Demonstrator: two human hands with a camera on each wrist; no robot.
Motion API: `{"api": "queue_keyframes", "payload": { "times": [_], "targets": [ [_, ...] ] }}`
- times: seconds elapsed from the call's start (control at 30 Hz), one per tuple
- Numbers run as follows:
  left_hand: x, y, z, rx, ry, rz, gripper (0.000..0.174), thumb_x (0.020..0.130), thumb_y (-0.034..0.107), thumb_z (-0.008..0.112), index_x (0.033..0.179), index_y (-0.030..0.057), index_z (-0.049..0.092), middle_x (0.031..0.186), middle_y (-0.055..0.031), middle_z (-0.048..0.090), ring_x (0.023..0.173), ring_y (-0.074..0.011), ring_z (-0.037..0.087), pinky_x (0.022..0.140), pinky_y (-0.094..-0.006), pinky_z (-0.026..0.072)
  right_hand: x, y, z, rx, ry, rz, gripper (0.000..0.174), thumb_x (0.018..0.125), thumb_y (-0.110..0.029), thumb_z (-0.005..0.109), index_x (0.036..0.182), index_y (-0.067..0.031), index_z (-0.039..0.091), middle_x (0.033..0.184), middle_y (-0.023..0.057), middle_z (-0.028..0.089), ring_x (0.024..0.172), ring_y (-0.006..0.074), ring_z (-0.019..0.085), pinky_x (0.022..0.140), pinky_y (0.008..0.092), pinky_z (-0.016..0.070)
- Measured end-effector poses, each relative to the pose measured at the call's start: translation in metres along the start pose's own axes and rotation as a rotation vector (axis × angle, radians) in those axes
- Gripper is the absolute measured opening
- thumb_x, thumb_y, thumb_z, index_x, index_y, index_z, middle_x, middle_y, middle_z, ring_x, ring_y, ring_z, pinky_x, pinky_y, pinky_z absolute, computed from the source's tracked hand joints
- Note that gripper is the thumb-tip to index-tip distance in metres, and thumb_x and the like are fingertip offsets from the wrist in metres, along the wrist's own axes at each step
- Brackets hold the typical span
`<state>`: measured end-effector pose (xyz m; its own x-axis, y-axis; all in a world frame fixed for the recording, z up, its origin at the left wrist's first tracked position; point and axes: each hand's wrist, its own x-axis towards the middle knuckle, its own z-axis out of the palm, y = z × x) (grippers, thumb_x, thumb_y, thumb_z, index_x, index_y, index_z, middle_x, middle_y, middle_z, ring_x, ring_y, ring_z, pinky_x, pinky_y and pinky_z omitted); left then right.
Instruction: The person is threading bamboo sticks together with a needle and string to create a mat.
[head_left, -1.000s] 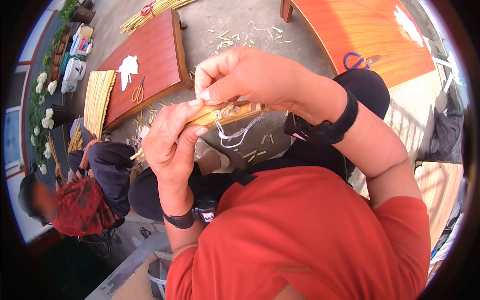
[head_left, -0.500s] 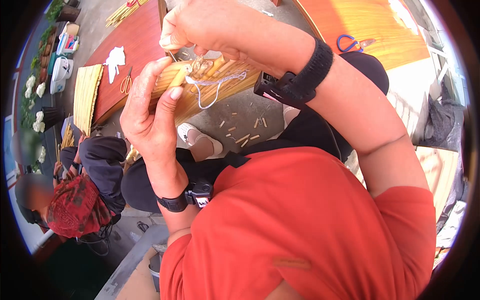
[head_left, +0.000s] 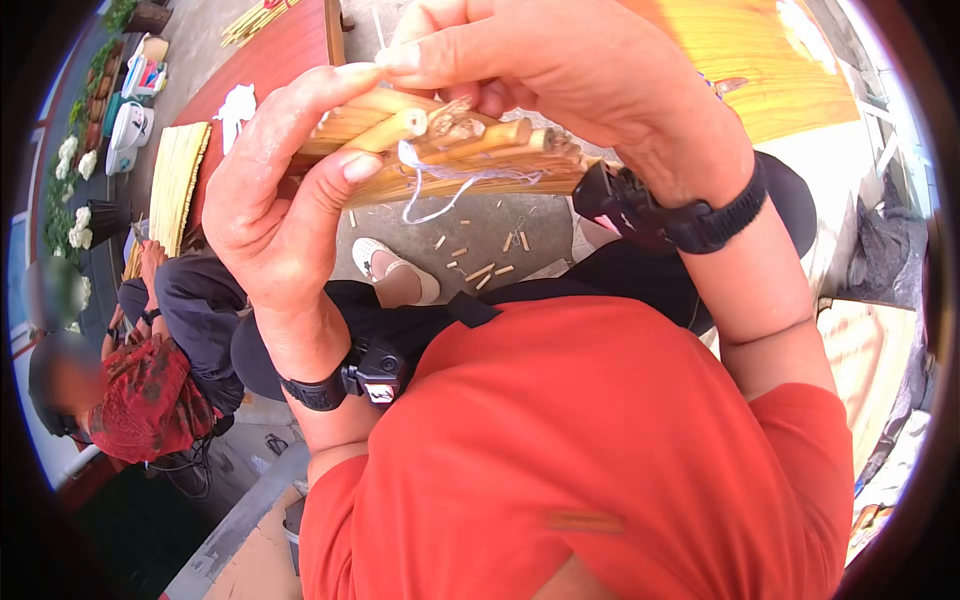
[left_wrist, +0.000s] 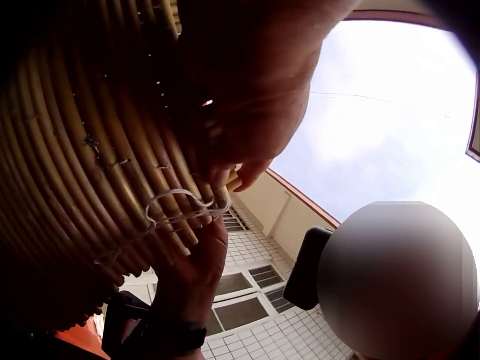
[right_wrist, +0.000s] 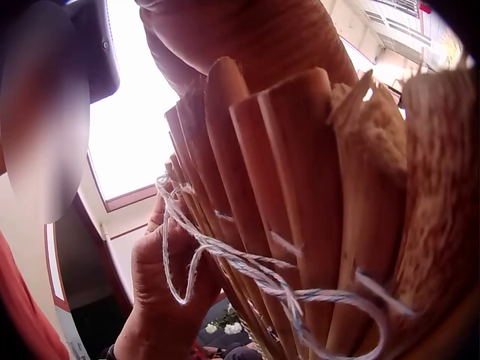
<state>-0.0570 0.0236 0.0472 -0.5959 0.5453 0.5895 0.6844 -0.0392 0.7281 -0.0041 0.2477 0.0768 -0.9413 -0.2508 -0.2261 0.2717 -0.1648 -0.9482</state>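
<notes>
A mat of yellow reed stalks hangs between my hands, its cut ends turned towards me. My left hand grips its left edge, thumb on the near side and forefinger stretched over the top. My right hand is over the cut ends, thumb and forefinger pinching what looks like a thin string right at the left forefinger's tip; the pinched part is mostly hidden. White string runs across the stalks in the right wrist view, with a loose loop. The left wrist view shows the mat's flat side.
A reddish table stands ahead to the left, an orange-brown table ahead to the right. Cut reed pieces litter the floor. Another person in a patterned red top sits at left near an upright reed bundle.
Both hands have raised the mat closer to the head camera. The right hand moved up and away to the left, then came back right, its thumb and forefinger again at the left fingertip.
</notes>
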Motion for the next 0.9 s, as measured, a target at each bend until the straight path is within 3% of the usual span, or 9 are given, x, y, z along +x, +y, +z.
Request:
{"api": "queue_keyframes", "payload": {
  "times": [0.13, 0.27, 0.33, 0.47, 0.57, 0.6, 0.63, 0.73, 0.9],
  "targets": [
    [0.034, 0.014, 0.012, -0.132, -0.263, 0.152, 0.044, 0.078, -0.006, 0.071, 0.121, -0.0089, 0.060, 0.118, -0.0182, 0.064, 0.107, -0.0233, 0.063, 0.094, -0.0318, 0.0495, -0.045, -0.019, -0.018, 0.459, -0.039, 0.062, 0.025, 0.092, -0.026, 0.068, 0.092, -0.0017, 0.063, 0.074, 0.0010, 0.060, 0.064, 0.0054, 0.052, 0.057, 0.0189, 0.0411],
    [0.052, 0.003, 0.040, -0.237, -0.349, 0.060, 0.050, 0.077, 0.000, 0.075, 0.124, -0.0069, 0.058, 0.123, -0.0167, 0.061, 0.117, -0.0238, 0.057, 0.098, -0.0354, 0.0471, -0.049, 0.006, -0.053, 0.155, -0.091, -0.254, 0.023, 0.089, -0.017, 0.060, 0.103, 0.0010, 0.061, 0.093, 0.0057, 0.067, 0.079, 0.0129, 0.061, 0.066, 0.0249, 0.0451],
    [0.067, 0.010, 0.069, -0.257, -0.141, 0.387, 0.038, 0.073, -0.009, 0.067, 0.109, 0.0009, 0.069, 0.094, -0.0146, 0.070, 0.085, -0.0273, 0.068, 0.078, -0.0327, 0.0533, -0.067, 0.001, -0.037, 0.121, 0.242, -0.240, 0.033, 0.092, -0.018, 0.057, 0.118, 0.0029, 0.054, 0.107, 0.0096, 0.065, 0.091, 0.0142, 0.064, 0.078, 0.0247, 0.0499],
    [0.087, 0.005, 0.073, -0.277, -0.431, 0.528, 0.049, 0.070, 0.001, 0.073, 0.118, 0.0056, 0.066, 0.103, -0.0171, 0.066, 0.102, -0.0348, 0.063, 0.088, -0.0376, 0.0501, -0.072, -0.001, -0.010, 0.245, 0.728, -0.392, 0.015, 0.093, -0.019, 0.062, 0.090, -0.0045, 0.060, 0.071, -0.0028, 0.054, 0.059, 0.0037, 0.045, 0.058, 0.0190, 0.0370],
    [0.060, 0.011, 0.107, 0.409, 0.241, 0.297, 0.068, 0.074, 0.015, 0.078, 0.136, 0.0044, 0.051, 0.125, -0.0196, 0.056, 0.127, -0.0372, 0.047, 0.104, -0.0422, 0.0389, -0.069, 0.011, -0.039, 0.271, 0.606, -0.433, 0.013, 0.091, -0.015, 0.062, 0.084, -0.0045, 0.060, 0.070, -0.0022, 0.056, 0.060, 0.0044, 0.048, 0.059, 0.0199, 0.0388],
    [0.036, 0.000, 0.111, 0.157, 0.315, 0.117, 0.077, 0.077, 0.023, 0.078, 0.142, 0.0025, 0.041, 0.135, -0.0207, 0.046, 0.135, -0.0365, 0.035, 0.110, -0.0435, 0.0313, -0.047, 0.016, -0.034, 0.244, 0.595, -0.412, 0.012, 0.089, -0.013, 0.062, 0.081, -0.0042, 0.060, 0.069, -0.0020, 0.056, 0.060, 0.0051, 0.048, 0.059, 0.0203, 0.0395],
    [0.023, -0.009, 0.116, -0.115, 0.360, -0.047, 0.087, 0.081, 0.030, 0.078, 0.147, 0.0006, 0.031, 0.145, -0.0218, 0.037, 0.143, -0.0359, 0.024, 0.115, -0.0449, 0.0238, -0.024, 0.017, -0.028, 0.208, 0.606, -0.410, 0.012, 0.088, -0.011, 0.062, 0.078, -0.0038, 0.061, 0.067, -0.0018, 0.056, 0.059, 0.0058, 0.049, 0.058, 0.0207, 0.0402],
    [0.017, 0.001, 0.101, -0.303, 0.327, -0.236, 0.087, 0.089, 0.031, 0.071, 0.150, -0.0051, 0.021, 0.151, -0.0223, 0.029, 0.142, -0.0310, 0.029, 0.116, -0.0436, 0.0260, 0.026, 0.029, -0.011, 0.294, 0.557, -0.367, 0.008, 0.089, -0.008, 0.062, 0.083, -0.0033, 0.064, 0.069, -0.0020, 0.055, 0.059, 0.0049, 0.048, 0.054, 0.0199, 0.0381],
    [0.001, -0.044, 0.055, -0.263, 0.363, -0.416, 0.072, 0.089, 0.002, 0.065, 0.148, -0.0065, 0.027, 0.148, -0.0198, 0.038, 0.133, -0.0243, 0.044, 0.110, -0.0353, 0.0381, 0.098, 0.055, 0.033, 0.339, 0.454, -0.284, 0.011, 0.092, -0.007, 0.059, 0.084, -0.0017, 0.064, 0.069, -0.0022, 0.055, 0.059, 0.0048, 0.048, 0.052, 0.0207, 0.0395]
  ]
}}
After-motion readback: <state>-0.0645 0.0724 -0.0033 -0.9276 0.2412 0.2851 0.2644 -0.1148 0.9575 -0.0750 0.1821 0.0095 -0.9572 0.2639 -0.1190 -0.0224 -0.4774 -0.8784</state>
